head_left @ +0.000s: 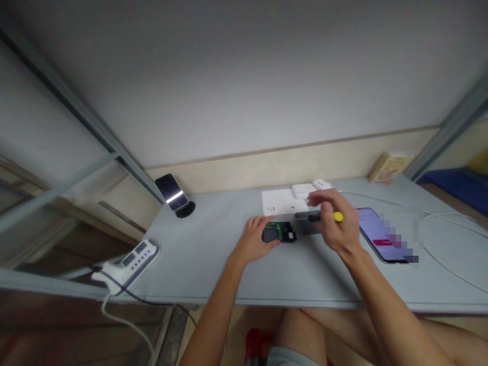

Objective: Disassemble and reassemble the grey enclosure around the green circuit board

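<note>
My left hand (254, 241) grips a small dark electronic device (285, 231) by its left end, thumb along the near edge and fingers over the far edge. A green circuit board shows on the device's upper face, and it lies flat on the desk. In my right hand (337, 223) is a screwdriver (314, 217) with a dark handle and a yellow end, held roughly level to the right of the device, apart from it. Behind them, a white sheet of paper (280, 201) bears several tiny dark pieces that look like screws.
On the grey desk (206, 254), a phone (381, 236) lies at right, near white cables. White boxy items (303, 190) sit behind my right hand. A phone on a stand (171, 193) is at back left, a white power strip (131, 264) at front left, a small box (389, 168) at back right.
</note>
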A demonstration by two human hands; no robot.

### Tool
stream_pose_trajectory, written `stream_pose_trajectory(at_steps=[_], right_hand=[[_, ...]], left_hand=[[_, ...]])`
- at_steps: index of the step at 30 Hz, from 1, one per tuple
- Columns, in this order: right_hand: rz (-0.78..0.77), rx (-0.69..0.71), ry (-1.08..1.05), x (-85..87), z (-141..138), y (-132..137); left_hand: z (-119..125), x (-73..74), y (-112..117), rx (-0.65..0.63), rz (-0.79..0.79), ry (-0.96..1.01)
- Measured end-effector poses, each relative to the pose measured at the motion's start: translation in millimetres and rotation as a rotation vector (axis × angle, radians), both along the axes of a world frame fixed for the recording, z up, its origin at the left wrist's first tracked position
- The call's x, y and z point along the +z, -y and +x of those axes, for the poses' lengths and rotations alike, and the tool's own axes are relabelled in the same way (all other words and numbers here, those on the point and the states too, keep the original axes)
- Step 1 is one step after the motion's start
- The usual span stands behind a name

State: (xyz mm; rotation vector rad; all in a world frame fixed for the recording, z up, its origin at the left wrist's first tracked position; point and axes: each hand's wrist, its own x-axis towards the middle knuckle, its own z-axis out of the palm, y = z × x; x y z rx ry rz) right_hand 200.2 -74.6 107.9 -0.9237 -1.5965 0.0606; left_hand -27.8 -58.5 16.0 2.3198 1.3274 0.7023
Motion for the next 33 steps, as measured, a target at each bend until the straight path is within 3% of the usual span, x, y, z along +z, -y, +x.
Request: stream_pose_trajectory(at_steps=[4, 10, 18, 26, 33], right_hand=[[-0.059, -0.196, -0.098, -0.1, 3, -24], [-0.155, -0.429, 0.12, -24.9, 6, -64], [-0.118, -0.416, 0.057, -54.8, 28, -69], [-0.126, -0.415, 0.015, -59.1, 33, -66], [-0.196, -0.428, -0.042, -59.1, 32, -67]], left_hand=[[2, -6.1, -1, 0.051, -0.002, -0.022], [2, -5.9, -1, 0.013, 0.0, -0.04], [8, 0.0, -9, -0.035, -0.048, -0.067], [32, 20.9, -19, -0.178, 0.047, -0.2], [37, 12.1, -21, -0.138, 0.06, -0.169]])
